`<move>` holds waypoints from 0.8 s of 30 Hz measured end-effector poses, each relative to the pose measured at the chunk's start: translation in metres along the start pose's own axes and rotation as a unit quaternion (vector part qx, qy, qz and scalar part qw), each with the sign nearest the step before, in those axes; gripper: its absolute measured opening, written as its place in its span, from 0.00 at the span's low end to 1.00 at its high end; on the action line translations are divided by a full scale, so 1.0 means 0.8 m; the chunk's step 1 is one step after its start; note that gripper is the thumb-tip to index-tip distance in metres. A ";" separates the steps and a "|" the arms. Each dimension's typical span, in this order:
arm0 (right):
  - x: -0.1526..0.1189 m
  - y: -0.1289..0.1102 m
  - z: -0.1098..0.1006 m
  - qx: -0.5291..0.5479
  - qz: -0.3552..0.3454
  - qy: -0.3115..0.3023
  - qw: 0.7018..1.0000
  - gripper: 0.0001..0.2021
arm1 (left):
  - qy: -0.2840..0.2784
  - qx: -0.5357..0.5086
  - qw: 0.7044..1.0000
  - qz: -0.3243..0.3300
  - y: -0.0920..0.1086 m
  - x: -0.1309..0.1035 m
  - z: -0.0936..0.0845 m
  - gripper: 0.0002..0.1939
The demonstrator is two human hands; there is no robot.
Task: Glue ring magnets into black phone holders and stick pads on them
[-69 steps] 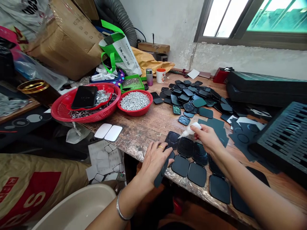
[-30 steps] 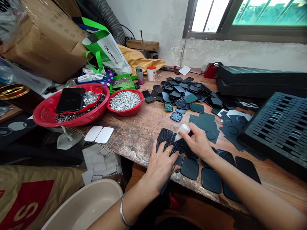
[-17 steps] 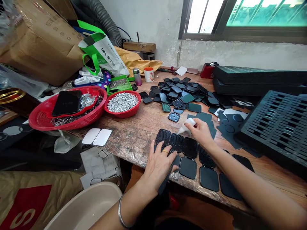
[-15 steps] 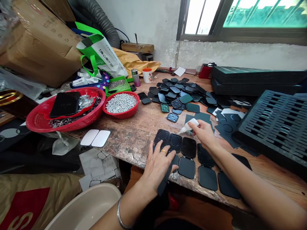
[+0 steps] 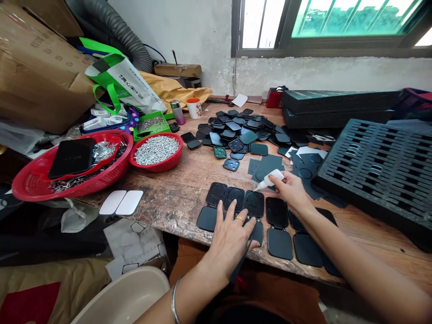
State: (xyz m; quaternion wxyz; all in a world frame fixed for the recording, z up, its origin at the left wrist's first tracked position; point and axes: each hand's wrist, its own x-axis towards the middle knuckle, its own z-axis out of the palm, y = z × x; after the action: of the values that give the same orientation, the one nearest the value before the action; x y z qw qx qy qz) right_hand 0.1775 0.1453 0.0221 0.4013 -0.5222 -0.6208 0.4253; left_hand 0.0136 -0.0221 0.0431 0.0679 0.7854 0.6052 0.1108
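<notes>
A white squeeze bottle with a narrow nozzle is pinched in my right hand. Its tip points down at the upper half of the third open black case, where ring-like lines show. My left hand, fingers spread, lies across the lower halves of the cases in the row. A dark flat strip shows beneath its palm; whether it is gripped I cannot tell. To the left are two similar ringed cases, the first with its lower half uncovered. A smoother open case follows on the right.
Behind the row lies a heap of black cases. Dark sheets and a slotted black rack are at the right. A red bowl of metal pins and a red basket stand left, near two white pads.
My right hand has taken the bottle from the second case to the third. My left hand has shifted right along the row, uncovering the first case's lower half. The view has turned slightly right.
</notes>
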 end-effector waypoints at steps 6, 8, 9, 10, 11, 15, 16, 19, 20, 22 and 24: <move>-0.011 -0.024 -0.002 -0.110 -0.095 -0.003 0.989 0.11 | -0.017 0.015 1.000 -0.006 0.004 0.003 -0.009 0.24; -0.017 -0.032 -0.009 -0.197 -0.152 0.001 0.969 0.09 | -0.017 0.017 1.000 -0.007 0.005 0.003 -0.010 0.24; -0.020 -0.036 -0.013 -0.233 -0.170 -0.003 0.958 0.09 | -0.016 0.018 1.000 -0.006 0.005 0.003 -0.009 0.24; -0.023 -0.040 -0.018 -0.255 -0.175 -0.014 0.951 0.08 | -0.014 0.019 1.000 -0.006 0.005 0.002 -0.009 0.24; -0.027 -0.043 -0.021 -0.265 -0.171 -0.030 0.949 0.07 | -0.013 0.019 1.000 -0.005 0.005 0.002 -0.009 0.24; -0.044 -0.053 -0.020 -0.238 -0.126 -0.099 0.958 0.07 | -0.015 0.023 1.000 -0.002 0.004 0.002 -0.006 0.24; -0.047 -0.054 -0.015 -0.224 -0.124 -0.109 0.961 0.07 | -0.015 0.024 1.000 -0.001 0.004 0.003 -0.005 0.24; -0.049 -0.055 0.007 -0.202 -0.152 -0.101 0.962 0.06 | -0.014 0.022 1.000 -0.003 0.003 0.004 -0.005 0.24; -0.047 -0.055 0.014 -0.206 -0.169 -0.089 0.960 0.06 | -0.014 0.021 1.000 -0.004 0.003 0.004 -0.005 0.24; -0.040 -0.055 0.024 -0.222 -0.198 -0.064 0.953 0.06 | -0.016 0.020 1.000 -0.004 0.003 0.005 -0.006 0.24; -0.030 -0.055 0.027 -0.236 -0.211 -0.047 0.948 0.06 | -0.018 0.020 1.000 -0.003 0.003 0.004 -0.007 0.24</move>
State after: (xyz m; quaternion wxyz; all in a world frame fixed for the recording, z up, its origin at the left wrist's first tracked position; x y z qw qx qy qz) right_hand 0.1471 0.1150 0.0554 0.3176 -0.4389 -0.8173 0.1965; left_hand 0.0155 -0.0197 0.0496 0.0633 0.7865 0.6086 0.0842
